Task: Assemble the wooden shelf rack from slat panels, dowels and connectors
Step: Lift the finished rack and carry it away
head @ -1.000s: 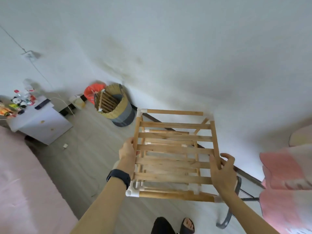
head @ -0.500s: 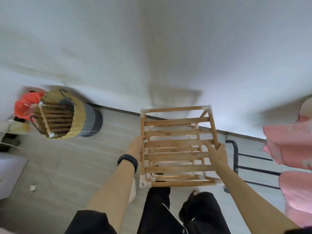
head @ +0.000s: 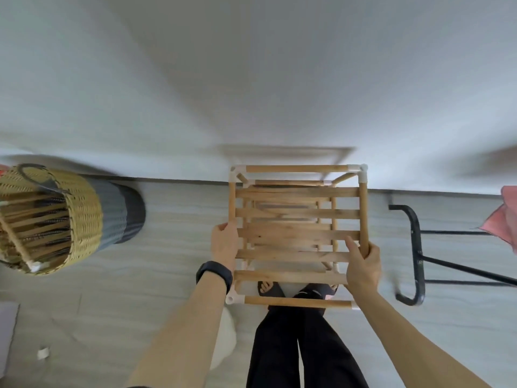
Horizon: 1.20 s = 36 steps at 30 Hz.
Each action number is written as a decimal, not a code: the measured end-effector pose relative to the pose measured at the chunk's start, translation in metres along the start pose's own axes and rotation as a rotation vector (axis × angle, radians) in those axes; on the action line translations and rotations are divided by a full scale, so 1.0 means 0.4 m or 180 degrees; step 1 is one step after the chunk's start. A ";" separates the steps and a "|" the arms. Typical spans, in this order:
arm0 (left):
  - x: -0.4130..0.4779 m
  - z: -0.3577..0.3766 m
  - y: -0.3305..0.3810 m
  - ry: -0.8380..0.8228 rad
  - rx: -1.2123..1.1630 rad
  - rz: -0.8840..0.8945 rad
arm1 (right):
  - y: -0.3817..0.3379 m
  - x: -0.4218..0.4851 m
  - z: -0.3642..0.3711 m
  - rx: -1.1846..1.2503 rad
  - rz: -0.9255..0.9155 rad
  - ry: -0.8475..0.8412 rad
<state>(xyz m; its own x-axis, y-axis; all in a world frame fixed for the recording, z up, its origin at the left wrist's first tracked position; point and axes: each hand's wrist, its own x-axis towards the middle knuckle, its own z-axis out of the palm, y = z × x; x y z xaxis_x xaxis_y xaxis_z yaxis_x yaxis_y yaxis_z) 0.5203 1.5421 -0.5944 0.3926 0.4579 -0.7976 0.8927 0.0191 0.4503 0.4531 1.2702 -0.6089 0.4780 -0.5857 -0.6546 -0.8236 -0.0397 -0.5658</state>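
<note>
The wooden shelf rack hangs level in front of me, seen from above: slat panels stacked in tiers, dowel rails around them, white connectors at the corners. My left hand, with a black band on the wrist, grips the left side rail. My right hand grips the right side rail near the front corner. My feet and black trousers show through and below the slats.
A woven basket with more slat parts inside stands on the floor to the left. A black metal stand lies to the right, with pink fabric at the right edge. The white wall runs just behind the rack.
The view has swung down and left-to-right, so the rack now sits square under me above my feet. Both hands keep their grip on the side rails; the basket has shifted to the left edge.
</note>
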 end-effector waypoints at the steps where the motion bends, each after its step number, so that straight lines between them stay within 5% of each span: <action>1: 0.020 0.007 0.003 0.0027 0.0023 0.0036 | 0.006 0.013 0.015 0.0016 0.0005 0.0044; 11: 0.147 0.056 -0.005 -0.0075 -0.0201 0.0331 | 0.030 0.093 0.112 -0.0158 -0.0145 0.0108; 16: 0.103 0.053 -0.085 -0.0211 0.1795 0.1277 | -0.014 0.101 0.119 -0.0857 -0.0554 -0.0253; 20: 0.100 0.062 -0.118 -0.0229 0.2707 0.1442 | -0.014 0.091 0.117 -0.1495 -0.0470 -0.0625; 36: 0.152 0.055 -0.113 -0.0171 0.2545 0.1767 | -0.002 0.115 0.132 -0.1947 -0.0676 -0.0798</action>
<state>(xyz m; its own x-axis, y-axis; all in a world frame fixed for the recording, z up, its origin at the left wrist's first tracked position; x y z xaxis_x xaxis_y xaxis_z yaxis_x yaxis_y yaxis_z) 0.5089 1.5495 -0.6721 0.7947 0.1781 -0.5803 0.4567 -0.8052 0.3783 0.4919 1.2859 -0.6649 0.6433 -0.3129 -0.6987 -0.6934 -0.6250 -0.3585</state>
